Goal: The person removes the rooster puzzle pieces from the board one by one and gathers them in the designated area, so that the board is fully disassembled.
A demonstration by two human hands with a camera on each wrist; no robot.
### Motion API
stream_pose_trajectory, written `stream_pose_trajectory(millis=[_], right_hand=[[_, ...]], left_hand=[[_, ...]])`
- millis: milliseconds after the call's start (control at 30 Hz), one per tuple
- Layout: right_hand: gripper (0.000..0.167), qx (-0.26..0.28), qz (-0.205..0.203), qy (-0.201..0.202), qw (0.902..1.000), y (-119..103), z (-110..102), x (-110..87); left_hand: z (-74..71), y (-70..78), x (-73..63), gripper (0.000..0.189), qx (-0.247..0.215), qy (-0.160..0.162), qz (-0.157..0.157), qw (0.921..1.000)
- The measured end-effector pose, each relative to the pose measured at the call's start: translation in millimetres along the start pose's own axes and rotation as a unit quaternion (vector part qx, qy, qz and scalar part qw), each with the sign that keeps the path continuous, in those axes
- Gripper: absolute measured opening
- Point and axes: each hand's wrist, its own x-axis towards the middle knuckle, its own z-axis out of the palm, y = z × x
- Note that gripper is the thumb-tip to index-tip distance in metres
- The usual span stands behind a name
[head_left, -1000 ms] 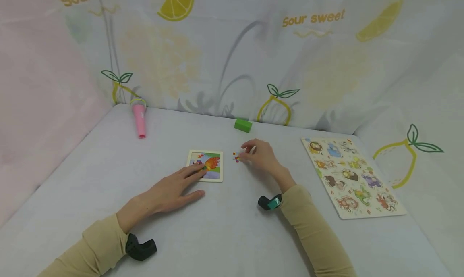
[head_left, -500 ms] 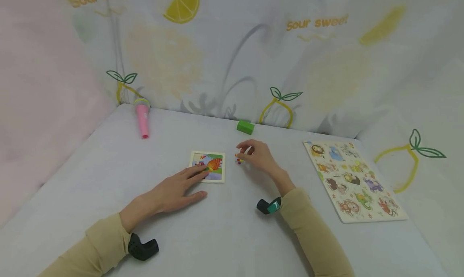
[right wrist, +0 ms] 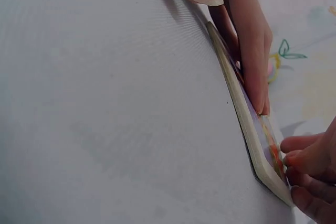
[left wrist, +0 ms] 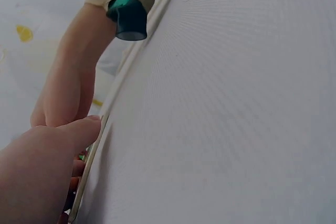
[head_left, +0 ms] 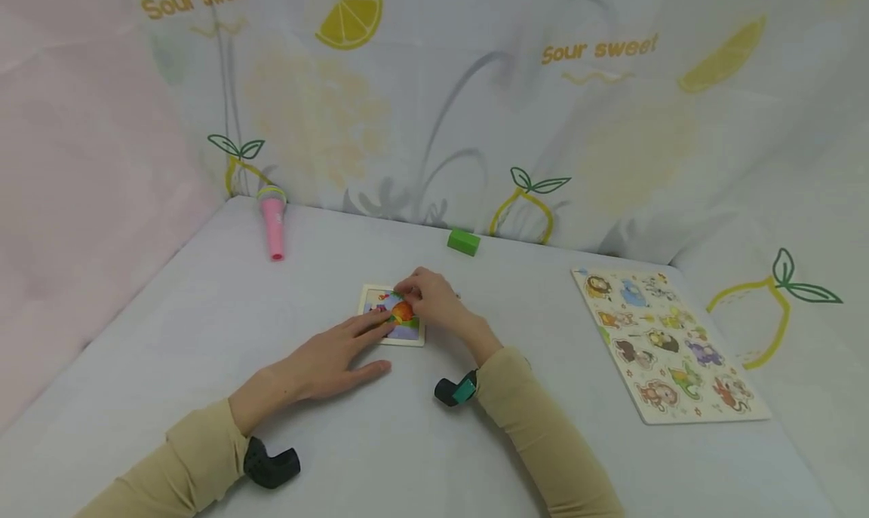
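Observation:
A small square picture puzzle [head_left: 410,335] with a pale frame lies flat on the table, an orange shape in its picture. My left hand [head_left: 331,361] rests palm down at its left side, outstretched fingers over the picture and thumb apart on the cloth. Above the puzzle's upper right corner is my right hand [head_left: 437,302], its fingers bent. In the right wrist view these bent fingertips [right wrist: 295,142] touch the orange part of the puzzle [right wrist: 241,116]. Whether they pinch a loose piece is hidden. A tiny bit of something [head_left: 458,296] shows just behind the right hand.
A green block [head_left: 464,242] lies at the table's back edge. The pink toy microphone [head_left: 274,228] is at the back left. On the right lies a large animal puzzle board [head_left: 668,348]. A lemon-print curtain [head_left: 407,111] hangs behind the table.
My right hand has moved left from a small coloured piece beside the puzzle to the puzzle's upper right corner. The left hand keeps its place on the puzzle. The head view has shifted slightly.

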Motion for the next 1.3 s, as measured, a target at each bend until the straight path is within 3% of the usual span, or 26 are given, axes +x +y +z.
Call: stream_pose_trajectory(millis=[467, 800, 1300], right_hand=[[0.028, -0.005, -0.026, -0.005, 0.9996, -3.0, 2.0, -6.0], [0.033, 0.019, -0.015, -0.016, 0.9996, 3.9, 4.9, -5.6], [0.027, 0.018, -0.016, -0.024, 0.9994, 1.0, 7.0, -7.2]], left_hand=[[-2.3, 0.1, 0.5, 0.069, 0.005, 0.0, 0.002, 1.0], [0.5, -0.3, 1.6, 0.07, 0.008, -0.004, -0.002, 1.0], [2.4, -1.8, 2.2, 0.069, 0.006, 0.003, 0.003, 1.0]])
